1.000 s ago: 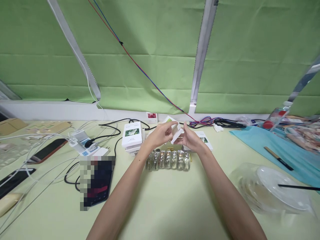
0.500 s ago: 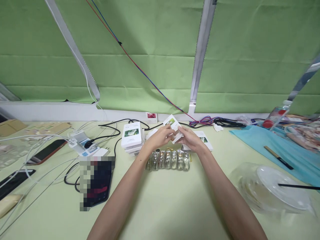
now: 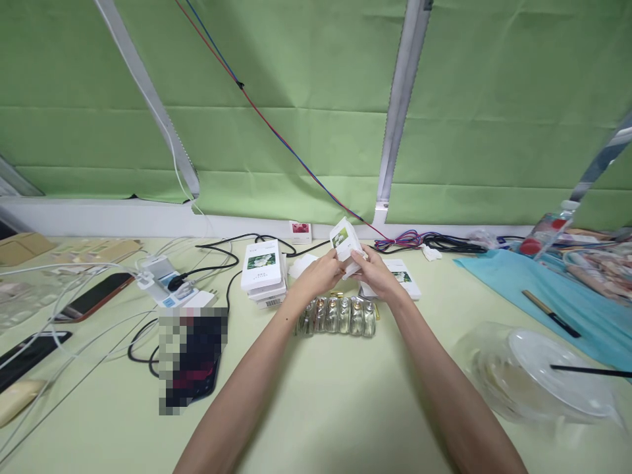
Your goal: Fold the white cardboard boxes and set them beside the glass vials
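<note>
While the desk (image 3: 336, 415), bounded behind by a white ledge (image 3: 108, 217), is left visible between the forearms (image 3: 444, 368), its right is occupied by blue cloth (image 3: 494, 270) and a plastic tub (image 3: 557, 385), and, beyond stacked boxes (image 3: 261, 260) and glass bottles (image 3: 344, 317), a tilted flower-printed carton (image 3: 342, 238) is held between both hands (image 3: 376, 273).

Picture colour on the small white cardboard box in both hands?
White box: green and white picture, best in the head view.

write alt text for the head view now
A person's left hand and right hand hold a white box just beyond a row of clear bottles on a green table. A stack of white boxes stands left; a blue cloth lies right.
</note>
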The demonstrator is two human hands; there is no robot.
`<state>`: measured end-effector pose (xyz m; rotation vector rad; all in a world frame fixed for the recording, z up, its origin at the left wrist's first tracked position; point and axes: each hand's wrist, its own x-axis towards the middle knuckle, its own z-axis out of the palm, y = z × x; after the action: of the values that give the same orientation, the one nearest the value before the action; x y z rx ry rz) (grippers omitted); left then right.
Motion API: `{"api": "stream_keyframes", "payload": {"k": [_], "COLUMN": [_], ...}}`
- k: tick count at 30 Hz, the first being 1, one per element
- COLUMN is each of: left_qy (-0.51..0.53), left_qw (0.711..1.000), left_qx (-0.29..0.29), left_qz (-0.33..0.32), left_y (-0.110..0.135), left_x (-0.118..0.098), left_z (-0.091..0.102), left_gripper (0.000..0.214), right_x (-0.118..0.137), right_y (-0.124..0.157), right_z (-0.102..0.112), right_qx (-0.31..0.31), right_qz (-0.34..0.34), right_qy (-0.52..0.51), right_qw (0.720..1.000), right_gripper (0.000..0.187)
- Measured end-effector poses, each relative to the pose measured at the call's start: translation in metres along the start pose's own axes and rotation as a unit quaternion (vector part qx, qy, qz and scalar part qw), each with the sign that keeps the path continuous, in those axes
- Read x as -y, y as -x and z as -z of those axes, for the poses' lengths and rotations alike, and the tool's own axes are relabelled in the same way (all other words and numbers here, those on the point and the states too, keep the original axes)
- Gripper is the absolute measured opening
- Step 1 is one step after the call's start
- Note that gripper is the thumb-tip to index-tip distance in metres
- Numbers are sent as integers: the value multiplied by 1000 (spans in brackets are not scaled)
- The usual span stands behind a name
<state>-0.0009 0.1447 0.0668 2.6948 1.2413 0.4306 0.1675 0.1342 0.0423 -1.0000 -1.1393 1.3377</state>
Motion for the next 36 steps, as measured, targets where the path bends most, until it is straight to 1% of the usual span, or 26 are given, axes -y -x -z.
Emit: {"api": "stream_keyframes", "payload": {"k": [4,7,10,13,16,18,21,26,31,36], "left_qy": [34,55,53,32,7,-9,-19,-10,2,21], "left_qw": [999,998,997,994,986,980,974,967,966,971], "left_qx": [1,25,51,80,116,135,159,196,196,159], "left_qz": [-8,3,29,72,122,143,159,165,169,175], "left_y": [-1,-1,1,3,4,4,4,4,4,3], "left_x": [3,9,17,25,29,30,31,33,35,36], "left_z": [3,9,12,8,0,-3,-6,-8,-9,-6], "left_gripper": [17,14,10,7,13,15,11,9,9,17], "right_x": [0,-1,-3,-3,-1,1,3,3,5,10], "right_y": [0,-1,-3,-3,-3,-2,-2,-2,-1,1], "right_z": [-1,0,3,6,7,7,7,7,8,11], "right_qx": [5,2,-14,-29,-34,-34,-35,-31,-24,-17], "right_qz": [7,8,4,1,-2,-5,-11,-34,-52,-81], "right_qy": [4,6,19,36,41,39,29,2,-8,-34], "right_qw": [1000,1000,1000,999,999,999,999,999,998,996], "right_gripper": [50,50,49,47,44,41,39,34,29,20]}}
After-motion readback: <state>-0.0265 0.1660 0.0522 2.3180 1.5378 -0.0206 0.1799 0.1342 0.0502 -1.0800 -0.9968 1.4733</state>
